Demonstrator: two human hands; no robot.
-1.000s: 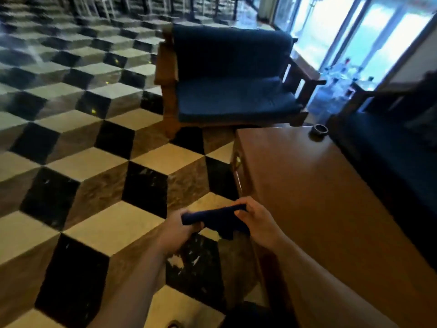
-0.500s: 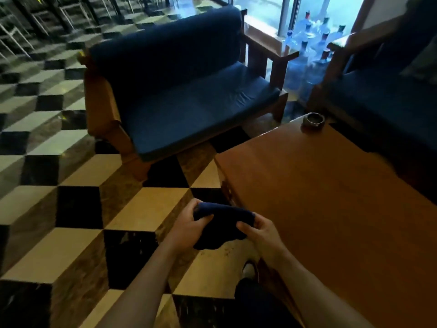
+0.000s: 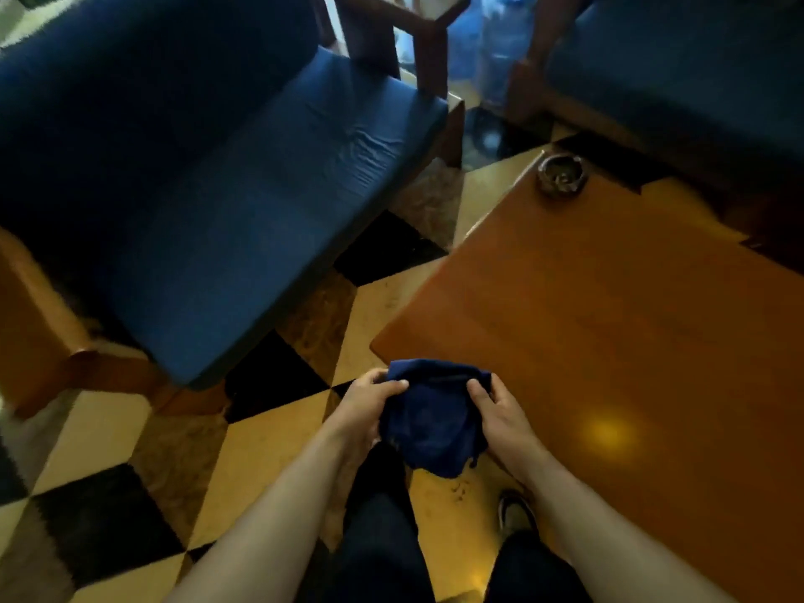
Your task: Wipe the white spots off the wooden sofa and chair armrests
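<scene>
A dark blue cloth point(image 3: 428, 422) is bunched between both hands, held in the air in front of the person's body, above the checkered floor point(image 3: 261, 446) and just off the near left corner of the tabletop point(image 3: 609, 319). The left hand point(image 3: 370, 402) grips the cloth's left side, thumb on top and fingers curled under it; the right hand point(image 3: 500, 417) grips the right side the same way, its thumb pressed onto the fabric. The cloth's upper edge stretches between the two thumbs, and the rest sags in a loose pouch below them, with a frayed corner hanging at the lower right. Both forearms are bare and reach up from the bottom of the view, with dark trousers and one shoe point(image 3: 515, 513) below them. The sofa point(image 3: 209, 180), with blue cushions and a wooden frame, stands ahead and to the left, well apart from the hands; its near wooden armrest point(image 3: 39, 315) is at the far left and its far armrest point(image 3: 404, 15) at the top centre. No white spots can be made out on either in this blurred frame. A chair point(image 3: 678, 67) with a blue seat stands at the upper right, beyond the tabletop. An ashtray point(image 3: 561, 174) sits on the tabletop's far corner.
</scene>
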